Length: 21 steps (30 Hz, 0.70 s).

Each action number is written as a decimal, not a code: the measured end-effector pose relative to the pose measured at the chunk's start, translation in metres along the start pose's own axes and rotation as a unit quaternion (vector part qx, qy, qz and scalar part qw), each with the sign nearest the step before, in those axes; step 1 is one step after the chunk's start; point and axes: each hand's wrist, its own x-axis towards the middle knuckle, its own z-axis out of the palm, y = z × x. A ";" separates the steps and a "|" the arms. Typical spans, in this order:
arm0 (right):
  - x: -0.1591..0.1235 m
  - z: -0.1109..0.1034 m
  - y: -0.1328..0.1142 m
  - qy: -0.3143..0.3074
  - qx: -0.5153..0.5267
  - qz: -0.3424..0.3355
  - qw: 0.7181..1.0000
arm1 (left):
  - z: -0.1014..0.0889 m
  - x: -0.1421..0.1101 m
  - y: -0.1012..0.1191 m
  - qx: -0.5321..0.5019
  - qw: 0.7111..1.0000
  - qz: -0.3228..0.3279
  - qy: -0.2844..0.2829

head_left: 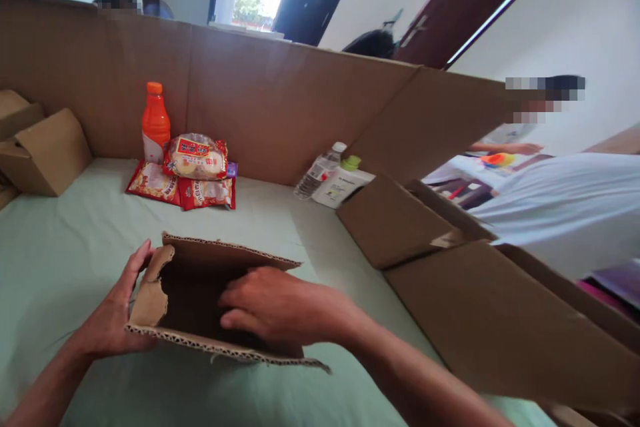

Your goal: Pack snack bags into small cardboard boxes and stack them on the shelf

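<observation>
An open-topped cardboard box (225, 343) with torn, ragged flaps stands tilted in front of me on the green cloth. My left hand (117, 313) grips its left side from outside, the fingers partly hidden behind the wall. Over the box's right end, my right hand (270, 303) reaches into the opening. Its fingers are loosely bent and the thumb is apart from them, with nothing visible between. The box's dark inside is partly covered by this hand, so its bottom cannot be made out.
Behind the box are an orange drink bottle (156, 121), red snack packets (207, 193) and a bagged bread-like snack (197, 157). A clear water bottle (320, 172) leans by a white pouch (343, 185). Cardboard boxes (475, 320) stand right; another (55, 153) left. A person sits beyond the cardboard partition (260, 100).
</observation>
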 end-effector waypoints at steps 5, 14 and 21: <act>-0.030 -0.008 -0.014 0.020 -0.160 0.024 0.987 | -0.018 0.002 -0.013 0.015 1.000 0.004 0.018; -0.066 0.015 0.036 0.177 0.027 0.063 0.982 | -0.024 0.003 -0.032 -0.005 0.997 -0.046 0.064; 0.000 -0.037 0.104 0.383 0.220 0.247 0.862 | -0.004 -0.007 -0.048 -0.104 0.989 -0.087 0.065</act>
